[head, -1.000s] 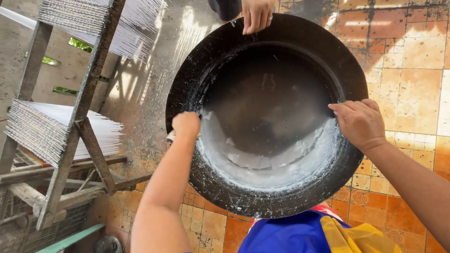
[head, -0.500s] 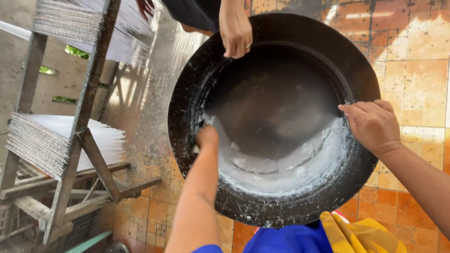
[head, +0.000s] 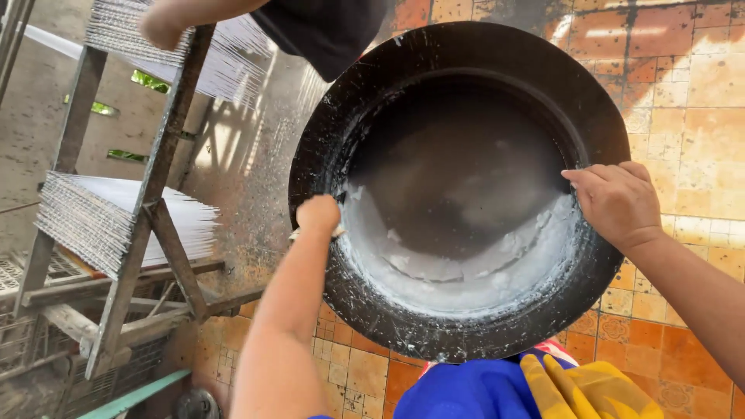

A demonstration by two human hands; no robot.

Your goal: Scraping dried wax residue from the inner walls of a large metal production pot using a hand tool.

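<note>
Over an orange tiled floor [head: 698, 85], both hands, left [head: 320, 215] and right [head: 617, 203], grip a black pan's rim [head: 466, 43].

— What colours does the big round pan [head: 458, 186] show?
— Black, speckled white on its rim, with a pale white film [head: 466, 264] inside, between the two hands' fingers.
— And the floor [head: 698, 85]?
— Orange and cream patterned tiles; blue and yellow cloth [head: 535, 388] below.

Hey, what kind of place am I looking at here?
Probably an outdoor, small-scale workshop yard. A big black pan smeared with white paste sits over worn orange floor tiles, and wooden racks stacked with thin white sticks stand beside it in sunlight.
</note>
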